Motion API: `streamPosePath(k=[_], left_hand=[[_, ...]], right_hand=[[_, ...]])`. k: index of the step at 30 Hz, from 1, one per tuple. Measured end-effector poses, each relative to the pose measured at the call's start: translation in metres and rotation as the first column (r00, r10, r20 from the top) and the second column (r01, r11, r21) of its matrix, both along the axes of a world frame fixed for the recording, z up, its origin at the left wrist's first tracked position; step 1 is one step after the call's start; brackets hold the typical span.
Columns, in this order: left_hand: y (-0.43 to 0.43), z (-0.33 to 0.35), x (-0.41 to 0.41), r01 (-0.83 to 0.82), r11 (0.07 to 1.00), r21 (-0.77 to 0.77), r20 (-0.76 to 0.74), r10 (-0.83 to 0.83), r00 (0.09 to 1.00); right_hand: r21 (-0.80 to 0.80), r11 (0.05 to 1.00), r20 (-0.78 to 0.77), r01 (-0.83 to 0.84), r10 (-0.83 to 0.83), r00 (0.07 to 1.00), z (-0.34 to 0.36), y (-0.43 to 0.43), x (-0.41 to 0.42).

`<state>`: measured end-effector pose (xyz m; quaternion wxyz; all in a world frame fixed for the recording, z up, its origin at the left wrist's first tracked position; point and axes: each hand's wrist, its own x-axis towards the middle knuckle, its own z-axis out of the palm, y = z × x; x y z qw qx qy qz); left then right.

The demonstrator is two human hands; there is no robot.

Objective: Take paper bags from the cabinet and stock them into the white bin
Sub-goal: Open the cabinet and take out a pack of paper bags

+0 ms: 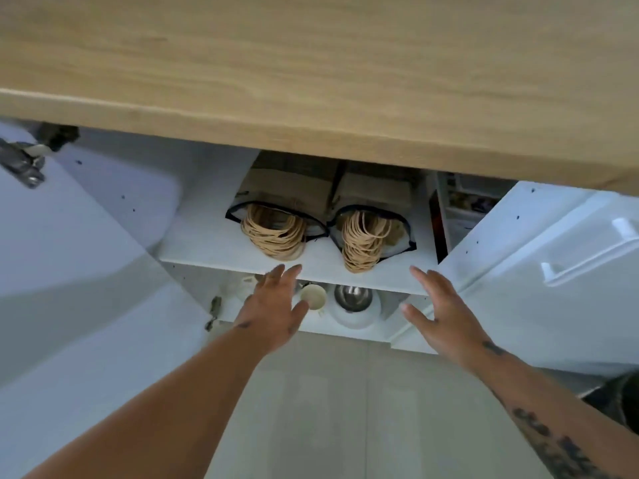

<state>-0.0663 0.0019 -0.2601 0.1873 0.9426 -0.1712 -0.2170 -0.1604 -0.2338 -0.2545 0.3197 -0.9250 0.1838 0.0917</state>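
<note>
Two bundles of brown paper bags lie side by side on the white cabinet shelf (193,248), their twisted paper handles facing me: the left bundle (276,209) and the right bundle (371,216). Each sits in a clear wrapper with a dark rim. My left hand (276,305) reaches toward the shelf edge below the left bundle, fingers straight and holding nothing. My right hand (442,312) is spread open just right of the right bundle, near the shelf's front edge, touching no bag. No white bin is in view.
A wooden countertop (311,81) overhangs the cabinet. Open white doors flank it at left (69,254) and right (553,271), the right one with a handle. On the lower shelf stand a cream cup (313,297) and a metal bowl (352,299). Grey floor lies below.
</note>
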Motion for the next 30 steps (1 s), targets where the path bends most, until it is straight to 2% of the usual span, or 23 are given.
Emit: streamPosePath(k=[5,9,12,16,20,23,28,30], left_hand=[[-0.041,-0.019,0.049,-0.005,0.994,-0.109,0.087,0.015,0.996],[-0.073,-0.019,0.094,0.035,0.984,-0.175,0.189,-0.001,0.982],[-0.098,-0.020,0.121,0.053,0.965,-0.256,0.198,-0.001,0.980],[-0.124,-0.023,0.138,0.072,0.954,-0.292,0.147,-0.030,0.989],[-0.138,-0.036,0.148,0.089,0.940,-0.329,0.093,-0.062,0.994],[-0.142,-0.051,0.149,0.111,0.947,-0.301,0.101,-0.084,0.991],[-0.138,-0.072,0.135,0.111,0.915,-0.387,0.161,-0.052,0.986],[-0.135,-0.074,0.123,0.093,0.889,-0.449,0.134,-0.036,0.990]], right_hand=[[0.020,0.998,0.101,0.066,-0.067,0.993,-0.017,-0.033,0.040],[0.108,0.970,0.160,0.219,-0.235,0.959,-0.023,-0.055,0.089],[0.223,0.935,0.213,0.274,-0.321,0.923,-0.030,-0.068,0.119],[0.322,0.905,0.227,0.278,-0.359,0.905,-0.043,-0.072,0.144],[0.470,0.836,0.184,0.283,-0.406,0.895,-0.053,-0.071,0.158],[0.621,0.756,0.173,0.205,-0.388,0.905,-0.062,-0.065,0.161],[0.712,0.678,0.182,0.183,-0.430,0.884,-0.080,-0.055,0.147],[0.726,0.667,0.188,0.170,-0.429,0.884,-0.083,-0.053,0.140]])
